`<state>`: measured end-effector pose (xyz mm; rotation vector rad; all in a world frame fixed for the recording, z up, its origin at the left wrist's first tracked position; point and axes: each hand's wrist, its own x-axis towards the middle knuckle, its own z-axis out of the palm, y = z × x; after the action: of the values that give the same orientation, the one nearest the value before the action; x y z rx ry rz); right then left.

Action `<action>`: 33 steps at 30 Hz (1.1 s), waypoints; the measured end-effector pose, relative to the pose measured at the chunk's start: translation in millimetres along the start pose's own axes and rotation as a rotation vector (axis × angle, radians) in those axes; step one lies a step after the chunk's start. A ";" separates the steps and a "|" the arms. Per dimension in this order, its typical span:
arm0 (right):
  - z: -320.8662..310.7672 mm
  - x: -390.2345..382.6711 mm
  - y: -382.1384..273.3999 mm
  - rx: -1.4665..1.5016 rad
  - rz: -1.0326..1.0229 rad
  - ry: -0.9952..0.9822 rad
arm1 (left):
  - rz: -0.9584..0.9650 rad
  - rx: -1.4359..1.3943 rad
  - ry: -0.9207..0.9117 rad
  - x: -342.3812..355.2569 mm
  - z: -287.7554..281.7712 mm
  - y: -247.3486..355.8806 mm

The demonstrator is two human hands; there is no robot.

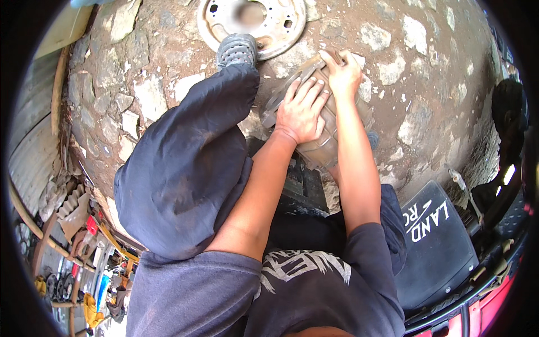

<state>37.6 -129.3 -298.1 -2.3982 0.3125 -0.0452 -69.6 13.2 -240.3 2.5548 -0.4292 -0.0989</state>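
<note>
A brown, dusty, drum-like piece (321,147) with grooved lines across its face stands tilted between my knees. What kind of part it is, I cannot tell. My left hand (301,114) lies flat on its upper left side, the fingers stretched toward the far edge. My right hand (344,73) bends over the top far edge, its fingers hooked around it. Darker, layered ridges (275,106) run along the piece's left rim. Its underside is hidden by my arms and legs.
Beyond my grey shoe (238,48) lies a pale round metal plate (286,42) with holes. The ground is rough stone and dirt (415,121). A black mud flap (441,247) hangs at the right by a red vehicle. Mixed tools and scrap (84,264) crowd the lower left.
</note>
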 end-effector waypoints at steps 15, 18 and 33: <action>-0.8 -5.4 -8.4 -0.060 0.134 0.044 | 0.011 0.027 -0.001 0.3 0.6 1.2; -4.8 -7.8 -11.7 -0.058 0.156 0.049 | 0.006 0.032 0.016 1.6 -0.5 0.7; -7.5 -16.4 -9.2 -0.071 0.176 0.052 | 0.000 0.013 0.005 -0.6 -1.1 -0.5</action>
<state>22.8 -123.7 -285.5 -2.4333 0.5563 -0.0157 -69.8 14.4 -239.6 2.5675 -0.4295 -0.0905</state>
